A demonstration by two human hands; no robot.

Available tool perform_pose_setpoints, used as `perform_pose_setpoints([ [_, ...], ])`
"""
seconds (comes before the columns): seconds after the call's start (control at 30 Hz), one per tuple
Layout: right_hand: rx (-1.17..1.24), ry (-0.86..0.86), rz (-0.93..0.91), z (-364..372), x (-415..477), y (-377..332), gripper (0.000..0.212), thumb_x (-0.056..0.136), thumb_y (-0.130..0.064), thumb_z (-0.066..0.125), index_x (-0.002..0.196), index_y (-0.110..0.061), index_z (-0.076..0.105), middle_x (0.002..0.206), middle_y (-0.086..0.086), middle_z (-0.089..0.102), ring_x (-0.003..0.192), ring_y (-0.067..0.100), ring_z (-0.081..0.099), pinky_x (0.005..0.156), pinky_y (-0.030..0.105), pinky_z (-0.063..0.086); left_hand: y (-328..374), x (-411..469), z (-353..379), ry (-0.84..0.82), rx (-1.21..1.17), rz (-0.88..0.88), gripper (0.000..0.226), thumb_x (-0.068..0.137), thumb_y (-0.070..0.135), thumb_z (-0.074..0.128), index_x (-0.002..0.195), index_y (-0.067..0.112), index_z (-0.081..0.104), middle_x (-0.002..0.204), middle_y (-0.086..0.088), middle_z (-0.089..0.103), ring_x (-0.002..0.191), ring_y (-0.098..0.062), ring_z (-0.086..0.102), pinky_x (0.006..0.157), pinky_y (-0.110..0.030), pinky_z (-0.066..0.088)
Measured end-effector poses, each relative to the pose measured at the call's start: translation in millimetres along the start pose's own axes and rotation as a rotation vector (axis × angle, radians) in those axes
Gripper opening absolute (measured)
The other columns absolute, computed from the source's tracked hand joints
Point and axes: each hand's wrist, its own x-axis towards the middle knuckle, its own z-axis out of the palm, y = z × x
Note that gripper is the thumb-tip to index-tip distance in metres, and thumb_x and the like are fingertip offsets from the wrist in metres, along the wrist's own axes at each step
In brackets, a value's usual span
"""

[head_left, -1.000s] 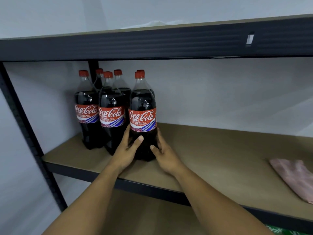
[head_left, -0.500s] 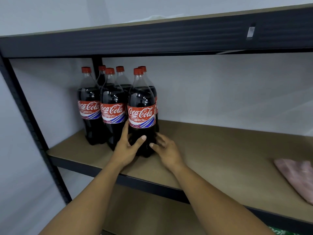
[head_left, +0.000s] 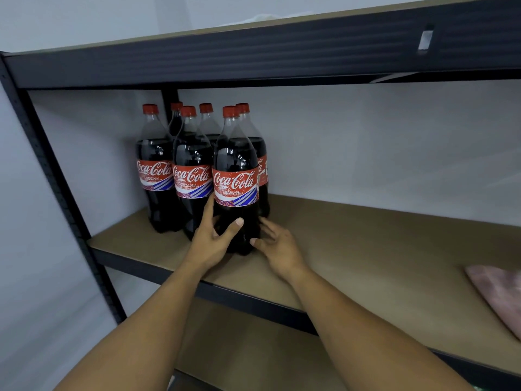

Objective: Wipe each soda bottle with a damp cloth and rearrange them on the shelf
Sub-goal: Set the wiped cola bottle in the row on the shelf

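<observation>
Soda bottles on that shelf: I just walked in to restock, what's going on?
A person has both hands on the front bottle: the left hand grips its lower body, the right hand touches its base. Five more bottles stand beside and behind it. A pink cloth lies at the shelf's right end.

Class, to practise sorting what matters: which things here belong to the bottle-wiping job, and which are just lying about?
Job: soda bottles, pink cloth, shelf board, left hand gripping the front bottle, right hand beside it.
Lying about: white tag on the upper beam, pale object above it.
</observation>
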Motion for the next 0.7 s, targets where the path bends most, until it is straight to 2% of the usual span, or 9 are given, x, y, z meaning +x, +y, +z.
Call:
perform_pose_setpoints([
  [0.1, -0.08, 0.005, -0.008, 2, 1, 1, 0.068, 0.097, -0.015, 0.075, 0.157, -0.028, 0.047, 0.143, -0.007, 0.064, 0.125, 0.009, 0.063, 0.113, 0.036, 0.048, -1, 2, -1, -0.015, 0.0, -0.031, 0.098, 0.081, 0.068, 0.07, 0.16, 0.054, 0.014, 0.165, 0.02, 0.032, 0.152, -0.012, 0.032, 0.12, -0.04, 0.035],
  [0.33, -0.172, -0.005, -0.015, 2, -1, 0, 0.065, 0.098, -0.025, 0.074, 0.157, -0.03, 0.047, 0.14, -0.004, 0.068, 0.13, 0.013, 0.062, 0.106, 0.029, 0.045, -3, 2, -1, -0.027, 0.005, -0.067, 0.1, 0.08, 0.07, 0.069, 0.161, 0.054, 0.011, 0.167, 0.017, 0.031, 0.154, -0.018, 0.031, 0.12, -0.039, 0.033],
  [0.4, -0.179, -0.006, -0.01, 2, -2, 0, 0.064, 0.098, -0.026, 0.074, 0.156, -0.029, 0.048, 0.139, -0.003, 0.069, 0.129, 0.015, 0.063, 0.106, 0.03, 0.046, -3, 0, -1, -0.026, 0.025, -0.088, 0.095, 0.086, 0.065, 0.071, 0.16, 0.056, 0.013, 0.166, 0.017, 0.033, 0.151, -0.018, 0.034, 0.12, -0.041, 0.034],
  [0.47, -0.18, 0.006, -0.008, 1, -3, -2, 0.062, 0.099, -0.03, 0.073, 0.156, -0.029, 0.049, 0.137, -0.002, 0.069, 0.127, 0.015, 0.063, 0.105, 0.031, 0.048, -2, -4, 0, 0.013, 0.058, -0.077, 0.087, 0.093, 0.054, 0.073, 0.161, 0.051, 0.019, 0.161, 0.017, 0.041, 0.145, -0.014, 0.041, 0.116, -0.037, 0.038],
  [0.53, -0.174, 0.028, -0.009, -1, -4, -5, 0.06, 0.1, -0.036, 0.071, 0.155, -0.029, 0.049, 0.132, -0.002, 0.07, 0.122, 0.015, 0.064, 0.102, 0.031, 0.048, 2, -12, 1, 0.113, 0.101, -0.087, 0.081, 0.094, 0.05, 0.073, 0.162, 0.04, 0.03, 0.148, 0.015, 0.054, 0.132, -0.01, 0.053, 0.108, -0.033, 0.045],
  [0.6, -0.152, 0.045, 0.012, -2, -8, -8, 0.055, 0.101, -0.039, 0.069, 0.152, -0.029, 0.052, 0.126, -0.003, 0.072, 0.118, 0.014, 0.065, 0.097, 0.029, 0.047, 10, -23, 2, 0.254, 0.154, -0.138, 0.073, 0.093, 0.051, 0.072, 0.156, 0.029, 0.042, 0.124, 0.007, 0.067, 0.111, -0.01, 0.065, 0.097, -0.032, 0.053],
  [0.7, -0.095, 0.057, 0.047, -5, -19, -11, 0.041, 0.102, -0.038, 0.068, 0.14, -0.026, 0.062, 0.112, -0.006, 0.074, 0.112, 0.015, 0.068, 0.089, 0.025, 0.048, 20, -40, 7, 0.356, 0.298, -0.035, 0.045, 0.095, 0.046, 0.071, 0.131, 0.021, 0.06, 0.093, 0.003, 0.066, 0.088, -0.009, 0.064, 0.079, -0.033, 0.055],
])
